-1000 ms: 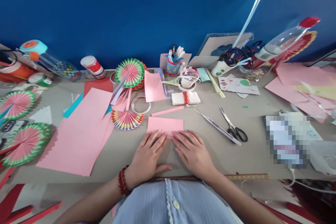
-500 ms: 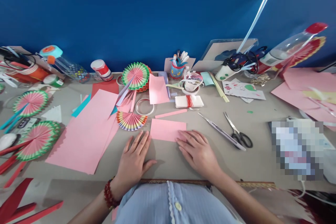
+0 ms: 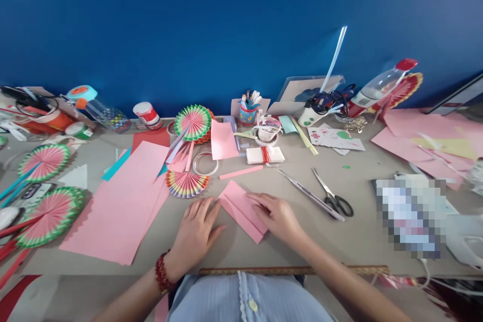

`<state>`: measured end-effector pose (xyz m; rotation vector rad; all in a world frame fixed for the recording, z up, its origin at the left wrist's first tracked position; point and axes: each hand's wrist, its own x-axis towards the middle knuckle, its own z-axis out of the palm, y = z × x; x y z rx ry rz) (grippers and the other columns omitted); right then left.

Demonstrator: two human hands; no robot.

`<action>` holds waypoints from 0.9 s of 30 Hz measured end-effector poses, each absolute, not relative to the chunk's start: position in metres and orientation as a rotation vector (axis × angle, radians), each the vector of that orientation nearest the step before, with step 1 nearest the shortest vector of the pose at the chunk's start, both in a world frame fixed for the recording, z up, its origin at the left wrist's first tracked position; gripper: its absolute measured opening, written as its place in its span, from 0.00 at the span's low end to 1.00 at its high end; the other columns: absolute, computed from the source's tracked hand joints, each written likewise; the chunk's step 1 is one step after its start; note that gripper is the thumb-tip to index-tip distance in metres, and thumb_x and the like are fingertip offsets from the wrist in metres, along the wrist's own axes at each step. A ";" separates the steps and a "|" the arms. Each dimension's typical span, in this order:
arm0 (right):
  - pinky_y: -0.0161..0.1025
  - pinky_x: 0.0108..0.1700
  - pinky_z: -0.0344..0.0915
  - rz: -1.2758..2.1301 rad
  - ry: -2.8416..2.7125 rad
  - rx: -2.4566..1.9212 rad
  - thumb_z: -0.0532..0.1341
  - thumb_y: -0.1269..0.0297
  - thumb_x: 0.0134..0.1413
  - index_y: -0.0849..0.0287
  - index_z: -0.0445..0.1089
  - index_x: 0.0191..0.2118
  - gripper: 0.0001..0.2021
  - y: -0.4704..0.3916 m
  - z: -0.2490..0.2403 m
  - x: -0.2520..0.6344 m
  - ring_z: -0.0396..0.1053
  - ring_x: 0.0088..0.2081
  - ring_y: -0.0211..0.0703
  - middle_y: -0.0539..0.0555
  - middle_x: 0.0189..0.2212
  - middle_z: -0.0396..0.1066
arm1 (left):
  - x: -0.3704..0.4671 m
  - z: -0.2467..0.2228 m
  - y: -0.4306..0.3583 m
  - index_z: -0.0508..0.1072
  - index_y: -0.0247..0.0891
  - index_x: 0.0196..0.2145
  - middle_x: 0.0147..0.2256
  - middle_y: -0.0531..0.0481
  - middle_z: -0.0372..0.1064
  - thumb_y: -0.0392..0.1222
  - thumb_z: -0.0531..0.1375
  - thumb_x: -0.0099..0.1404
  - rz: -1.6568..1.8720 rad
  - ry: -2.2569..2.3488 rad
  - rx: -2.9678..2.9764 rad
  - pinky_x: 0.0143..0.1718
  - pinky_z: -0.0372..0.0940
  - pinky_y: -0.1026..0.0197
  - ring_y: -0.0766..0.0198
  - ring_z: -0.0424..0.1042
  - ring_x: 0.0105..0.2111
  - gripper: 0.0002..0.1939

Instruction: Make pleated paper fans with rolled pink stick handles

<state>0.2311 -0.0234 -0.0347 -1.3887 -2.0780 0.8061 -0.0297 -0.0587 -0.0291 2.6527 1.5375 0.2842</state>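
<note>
A small pink paper sheet (image 3: 241,207) lies turned at a slant on the desk in front of me, with a crease or raised fold running along it. My right hand (image 3: 278,217) has its fingers curled over the sheet's right edge and grips it there. Flat on the desk, my left hand (image 3: 198,229) has its fingers spread, their tips at the sheet's left corner. Just beyond lies a narrow pink paper strip (image 3: 241,172). A grey-white craft knife (image 3: 311,194) and black-handled scissors (image 3: 334,196) are to the right of my right hand.
Large pink sheets (image 3: 116,206) lie at left, near a folded paper fan (image 3: 187,184) and a tape roll (image 3: 206,164). A tied white bundle (image 3: 265,155) and a pen cup (image 3: 248,113) stand farther back. A blurred-out phone-like object (image 3: 407,219) is at right.
The small pink sheet has turned from lying square to a slant, nearer to me, and now shows a crease. My right hand has curled its fingers on it. The camera view has shifted slightly.
</note>
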 end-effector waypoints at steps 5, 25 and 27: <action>0.37 0.42 0.73 0.984 -2.028 -1.235 0.53 0.75 0.59 0.52 0.77 0.44 0.17 -0.047 -0.028 0.227 0.78 0.38 0.43 0.51 0.38 0.81 | -0.002 -0.020 -0.050 0.66 0.36 0.59 0.54 0.39 0.68 0.58 0.54 0.71 0.350 1.279 2.591 0.54 0.64 0.47 0.50 0.68 0.53 0.28; 0.45 0.51 0.66 0.395 -2.508 -0.918 0.55 0.69 0.68 0.57 0.73 0.37 0.10 -0.029 -0.029 0.244 0.70 0.41 0.44 0.53 0.36 0.75 | -0.036 -0.024 -0.031 0.74 0.39 0.43 0.53 0.48 0.72 0.31 0.50 0.74 0.360 0.930 2.722 0.66 0.53 0.45 0.59 0.66 0.59 0.13; 0.44 0.48 0.67 0.527 -2.469 -0.948 0.56 0.66 0.68 0.56 0.73 0.38 0.09 -0.032 -0.031 0.241 0.71 0.40 0.44 0.53 0.35 0.76 | -0.039 -0.025 -0.032 0.74 0.39 0.42 0.51 0.47 0.73 0.34 0.53 0.73 0.429 1.008 2.651 0.61 0.61 0.47 0.58 0.68 0.54 0.09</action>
